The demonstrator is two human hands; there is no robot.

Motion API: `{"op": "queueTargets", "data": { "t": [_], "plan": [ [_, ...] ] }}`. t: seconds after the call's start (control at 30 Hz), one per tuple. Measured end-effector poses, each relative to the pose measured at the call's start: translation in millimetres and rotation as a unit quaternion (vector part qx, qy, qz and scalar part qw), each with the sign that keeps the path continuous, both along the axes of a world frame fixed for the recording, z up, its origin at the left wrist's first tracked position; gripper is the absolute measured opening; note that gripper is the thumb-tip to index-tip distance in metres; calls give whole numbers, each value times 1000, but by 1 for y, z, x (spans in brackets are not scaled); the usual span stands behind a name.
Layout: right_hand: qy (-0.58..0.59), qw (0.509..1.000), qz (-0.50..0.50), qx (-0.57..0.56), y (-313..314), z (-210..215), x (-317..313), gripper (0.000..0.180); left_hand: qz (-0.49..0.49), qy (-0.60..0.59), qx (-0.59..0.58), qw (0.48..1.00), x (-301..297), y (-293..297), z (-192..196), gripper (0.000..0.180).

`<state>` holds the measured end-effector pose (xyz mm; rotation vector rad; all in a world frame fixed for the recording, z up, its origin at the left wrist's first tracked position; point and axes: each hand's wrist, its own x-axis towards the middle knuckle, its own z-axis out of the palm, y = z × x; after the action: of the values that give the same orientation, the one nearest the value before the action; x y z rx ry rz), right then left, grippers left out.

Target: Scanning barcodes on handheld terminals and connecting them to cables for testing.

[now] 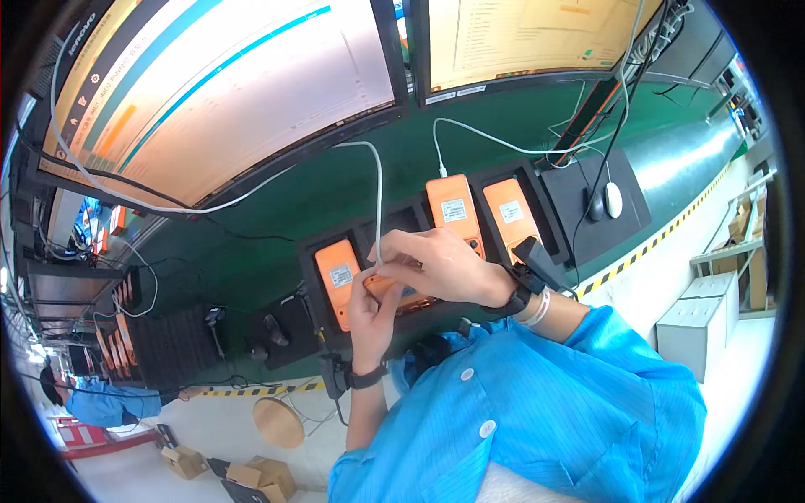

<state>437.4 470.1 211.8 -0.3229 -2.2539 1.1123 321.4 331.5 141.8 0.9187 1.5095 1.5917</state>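
Note:
My left hand is closed round one end of an orange phone, held low over the black tray. From the right, my right hand reaches across it, its fingers pinched on the end of a white cable at the phone's edge. My fingers hide the plug, so whether it sits in the phone cannot be seen. Beside my left hand an orange phone with a white label lies in the tray. Past my right hand lie a labelled phone with a white cable plugged in and another labelled phone.
Two monitors stand along the back of the green bench. At the right, a white mouse and a dark mouse rest on a black mat. Loose cables cross the bench. A co-worker in blue is at far left.

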Motion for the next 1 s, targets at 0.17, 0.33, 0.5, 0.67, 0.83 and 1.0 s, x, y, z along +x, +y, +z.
{"op": "queueTargets", "data": {
  "t": [0.17,0.33,0.5,0.67,0.83,1.0],
  "plan": [
    [16,996,-14,-88,11,-26,-12,21,16,-6,23,1000,3,5,-10,47],
    [-92,988,-62,-111,45,-106,-31,46,113,41,-72,990,-8,-15,-24,48],
    [-78,978,-53,-185,66,-99,-48,53,118,84,-109,983,-21,-36,-37,40],
    [7,995,-99,-4,81,-96,-57,28,194,225,-115,948,-34,-54,-45,25],
    [-58,961,-268,26,100,-98,2,17,243,459,-161,839,-27,-50,-31,25],
    [-25,923,-355,149,123,-113,13,18,308,441,-168,826,-54,-52,-67,37]
  ]
}}
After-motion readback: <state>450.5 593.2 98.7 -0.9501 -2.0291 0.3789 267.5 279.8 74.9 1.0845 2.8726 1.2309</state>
